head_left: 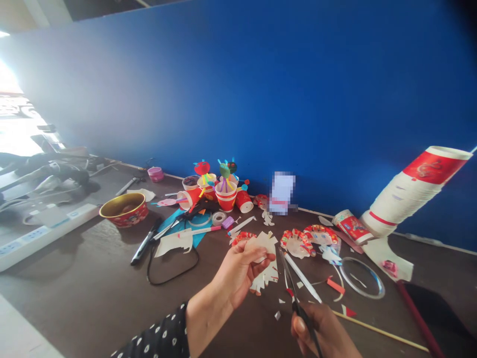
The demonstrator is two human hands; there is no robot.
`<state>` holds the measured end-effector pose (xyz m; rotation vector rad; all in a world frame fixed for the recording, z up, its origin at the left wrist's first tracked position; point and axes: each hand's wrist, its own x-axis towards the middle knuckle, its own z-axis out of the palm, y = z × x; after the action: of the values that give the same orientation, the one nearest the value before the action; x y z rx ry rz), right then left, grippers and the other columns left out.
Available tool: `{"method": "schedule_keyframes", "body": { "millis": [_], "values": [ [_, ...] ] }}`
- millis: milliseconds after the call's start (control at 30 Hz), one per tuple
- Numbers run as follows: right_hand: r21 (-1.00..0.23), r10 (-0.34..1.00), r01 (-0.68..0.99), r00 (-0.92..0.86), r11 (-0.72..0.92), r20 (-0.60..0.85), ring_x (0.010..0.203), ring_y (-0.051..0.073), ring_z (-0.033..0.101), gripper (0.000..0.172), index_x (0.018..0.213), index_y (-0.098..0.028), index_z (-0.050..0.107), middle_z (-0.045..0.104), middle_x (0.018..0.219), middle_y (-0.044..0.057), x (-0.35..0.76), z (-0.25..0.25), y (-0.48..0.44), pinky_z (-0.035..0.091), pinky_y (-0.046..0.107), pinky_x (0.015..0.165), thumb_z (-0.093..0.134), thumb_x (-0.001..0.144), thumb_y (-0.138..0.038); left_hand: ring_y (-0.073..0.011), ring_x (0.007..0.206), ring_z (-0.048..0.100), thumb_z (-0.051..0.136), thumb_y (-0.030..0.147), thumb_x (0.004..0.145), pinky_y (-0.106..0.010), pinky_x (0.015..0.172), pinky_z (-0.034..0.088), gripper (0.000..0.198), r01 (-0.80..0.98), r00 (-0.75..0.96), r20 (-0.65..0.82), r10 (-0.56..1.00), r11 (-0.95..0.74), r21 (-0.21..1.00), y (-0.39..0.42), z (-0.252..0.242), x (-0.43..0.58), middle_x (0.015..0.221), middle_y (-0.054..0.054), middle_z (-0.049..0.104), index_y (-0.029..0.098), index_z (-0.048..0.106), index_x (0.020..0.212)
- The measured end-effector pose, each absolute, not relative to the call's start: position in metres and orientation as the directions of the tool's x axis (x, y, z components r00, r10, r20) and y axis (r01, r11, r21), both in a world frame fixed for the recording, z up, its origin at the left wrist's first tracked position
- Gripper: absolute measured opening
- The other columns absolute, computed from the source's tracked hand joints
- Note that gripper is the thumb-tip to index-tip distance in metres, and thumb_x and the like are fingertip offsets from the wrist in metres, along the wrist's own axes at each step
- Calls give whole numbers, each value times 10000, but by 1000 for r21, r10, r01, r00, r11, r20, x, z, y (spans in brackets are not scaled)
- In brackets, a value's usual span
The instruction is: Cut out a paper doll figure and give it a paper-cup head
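Hiding scissors [297,305] partly: right hand [325,329]

A broad blue partition [298,99] rose behind a dark brown tabletop [112,298]; a thin pale edge [460,250] ran along the partition's foot; white glare [11,74] flooded the far left and hazed the blue there; a whitish surface [18,333] filled the lower left corner.

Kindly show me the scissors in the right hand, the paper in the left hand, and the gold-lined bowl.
Scissors [294,299]: head view, on the blades' lower end.
Paper [265,239]: head view, upper part, above the thumb.
Gold-lined bowl [129,219]: head view, red outer wall.
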<state>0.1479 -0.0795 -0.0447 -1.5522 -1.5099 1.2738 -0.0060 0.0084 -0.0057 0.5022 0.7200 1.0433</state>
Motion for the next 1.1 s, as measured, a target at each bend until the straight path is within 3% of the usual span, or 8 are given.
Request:
{"method": "schedule_keyframes", "body": {
  "millis": [100,300,633,933,1100],
  "values": [
    [-921,966,351,-129,-168,-226,396,85,326,603,538,-191,416,354,427,-49,147,-45,-79,245,210,391,364,578,-791,-153,663,630,706,113,577,-209,609,475,175,-584,337,-289,896,440,682,7,-6,-5,647,-13,609,113,569,686],
    [-904,962,377,-100,-201,-256,398,77,303,504,519,-194,404,355,433,-51,144,-36,-77,246,206,399,460,603,-687,-74,532,536,689,136,594,-191,543,433,114,-553,332,-329,884,465,692,1,-9,-1,619,-12,607,114,594,653],
    [-918,963,336,-88,-211,-253,404,68,288,464,515,-191,394,352,431,-61,147,-33,-76,238,194,389,502,622,-629,-66,499,498,678,139,592,-178,501,371,75,-482,397,-313,863,486,729,-10,-6,2,578,-6,597,117,617,628],
    [-944,974,270,-73,-189,-216,414,66,264,539,524,-190,381,312,442,-69,153,-38,-80,211,207,397,456,618,-715,-73,522,514,686,131,581,-185,523,385,93,-468,434,-333,837,526,711,-15,-5,4,602,-23,610,104,605,620],
    [-937,966,291,-106,-196,-235,397,60,250,575,508,-192,379,306,426,-70,156,-35,-80,195,206,380,437,588,-759,-82,505,526,691,176,590,-178,461,366,154,-375,468,-331,820,523,765,-10,-5,1,602,-27,609,104,600,691]
  ]
}}
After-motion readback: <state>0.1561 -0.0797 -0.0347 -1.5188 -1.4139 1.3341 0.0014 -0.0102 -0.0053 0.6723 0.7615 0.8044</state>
